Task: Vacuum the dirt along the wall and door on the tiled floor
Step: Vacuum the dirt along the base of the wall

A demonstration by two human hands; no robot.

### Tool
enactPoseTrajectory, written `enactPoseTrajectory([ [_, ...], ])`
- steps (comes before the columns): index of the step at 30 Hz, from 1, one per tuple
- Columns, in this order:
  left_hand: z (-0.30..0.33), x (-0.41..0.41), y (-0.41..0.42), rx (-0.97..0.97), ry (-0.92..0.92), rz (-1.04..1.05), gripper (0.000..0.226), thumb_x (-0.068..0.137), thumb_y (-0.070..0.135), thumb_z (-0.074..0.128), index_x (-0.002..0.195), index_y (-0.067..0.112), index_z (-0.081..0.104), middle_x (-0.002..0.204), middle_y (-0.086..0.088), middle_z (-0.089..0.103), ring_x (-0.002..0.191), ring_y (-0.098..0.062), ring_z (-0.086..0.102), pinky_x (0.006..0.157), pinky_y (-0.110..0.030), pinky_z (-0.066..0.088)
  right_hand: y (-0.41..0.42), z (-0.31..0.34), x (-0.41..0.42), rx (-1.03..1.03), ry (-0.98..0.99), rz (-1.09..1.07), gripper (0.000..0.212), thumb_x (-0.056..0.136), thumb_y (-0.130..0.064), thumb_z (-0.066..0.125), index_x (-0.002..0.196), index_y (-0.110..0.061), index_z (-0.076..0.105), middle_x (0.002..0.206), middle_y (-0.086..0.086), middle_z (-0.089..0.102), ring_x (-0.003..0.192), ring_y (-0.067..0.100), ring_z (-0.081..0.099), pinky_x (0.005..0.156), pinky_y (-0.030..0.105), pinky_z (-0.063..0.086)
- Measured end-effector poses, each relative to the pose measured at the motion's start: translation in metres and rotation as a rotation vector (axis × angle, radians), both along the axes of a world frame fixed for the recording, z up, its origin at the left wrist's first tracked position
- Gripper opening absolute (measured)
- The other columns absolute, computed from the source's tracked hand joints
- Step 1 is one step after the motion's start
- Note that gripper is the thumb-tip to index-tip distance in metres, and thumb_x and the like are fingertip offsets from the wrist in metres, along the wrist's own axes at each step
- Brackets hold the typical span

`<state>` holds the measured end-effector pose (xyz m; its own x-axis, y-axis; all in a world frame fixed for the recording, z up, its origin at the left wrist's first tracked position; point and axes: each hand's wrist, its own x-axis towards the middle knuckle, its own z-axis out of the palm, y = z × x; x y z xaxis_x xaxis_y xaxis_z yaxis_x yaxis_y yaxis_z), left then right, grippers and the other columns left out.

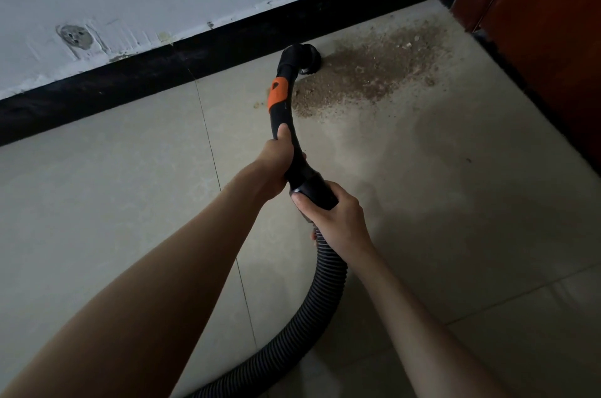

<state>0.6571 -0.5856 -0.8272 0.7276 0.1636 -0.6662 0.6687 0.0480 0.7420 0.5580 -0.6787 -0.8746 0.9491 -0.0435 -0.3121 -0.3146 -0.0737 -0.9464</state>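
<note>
Both hands clamp the black, orange-banded vacuum wand (pixel 286 111).
Left hand (pixel 276 163), right hand (pixel 335 218); brown dirt (pixel 367 69) on beige tiled floor (pixel 113 202) near black baseboard (pixel 130 82).

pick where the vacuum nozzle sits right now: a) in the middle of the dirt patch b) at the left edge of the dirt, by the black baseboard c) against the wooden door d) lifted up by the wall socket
b: the nozzle sits against the black baseboard with the dirt patch spreading to its right toward the door.
</note>
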Motion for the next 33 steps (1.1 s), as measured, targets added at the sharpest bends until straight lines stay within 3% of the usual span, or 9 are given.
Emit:
enactPoseTrajectory([
  [5,0.001,0.008,-0.012,0.049,-0.021,-0.084,0.035,0.103,0.038,0.024,0.106,0.005,0.036,0.081,-0.009,0.053,0.079,-0.018,0.055,0.085,-0.033,0.044,-0.006,-0.003,0.004,0.035,0.008,-0.065,0.023,0.082,-0.035,0.077,0.085,-0.017,0.065,0.056,-0.010,0.060,0.043,0.011,0.057,0.046,0.022,0.047],
  [11,0.001,0.013,-0.013,0.092,-0.022,-0.118,0.037,0.103,0.038,0.024,0.101,0.003,0.038,0.080,-0.009,0.054,0.073,-0.016,0.053,0.081,-0.031,0.042,-0.004,-0.006,0.010,0.071,0.024,-0.088,0.025,0.082,-0.032,0.078,0.085,-0.010,0.065,0.055,-0.007,0.059,0.042,0.013,0.054,0.045,0.024,0.046],
  [14,0.004,0.016,-0.006,0.104,-0.021,-0.088,0.037,0.103,0.038,0.024,0.105,0.004,0.038,0.080,-0.009,0.053,0.073,-0.016,0.053,0.081,-0.031,0.042,0.002,-0.004,0.018,0.093,0.063,-0.042,0.024,0.081,-0.031,0.078,0.079,-0.012,0.063,0.053,-0.007,0.058,0.042,0.014,0.053,0.047,0.026,0.046],
  [20,0.014,0.015,0.032,0.042,0.020,0.066,0.053,0.103,0.037,0.026,0.136,-0.004,0.031,0.085,-0.010,0.053,0.078,-0.018,0.055,0.080,-0.031,0.043,0.023,0.009,0.031,0.128,0.113,0.106,0.026,0.078,-0.036,0.079,0.077,-0.016,0.063,0.049,-0.009,0.059,0.040,0.014,0.055,0.041,0.022,0.045],
  [33,0.008,-0.040,0.076,-0.064,0.015,0.240,0.052,0.102,0.039,0.031,0.136,-0.002,0.033,0.079,-0.009,0.053,0.071,-0.016,0.055,0.079,-0.035,0.044,0.046,0.018,-0.009,0.026,0.095,0.295,0.031,0.080,-0.039,0.079,0.087,-0.012,0.065,0.063,-0.003,0.063,0.047,0.008,0.060,0.049,0.024,0.051],
])
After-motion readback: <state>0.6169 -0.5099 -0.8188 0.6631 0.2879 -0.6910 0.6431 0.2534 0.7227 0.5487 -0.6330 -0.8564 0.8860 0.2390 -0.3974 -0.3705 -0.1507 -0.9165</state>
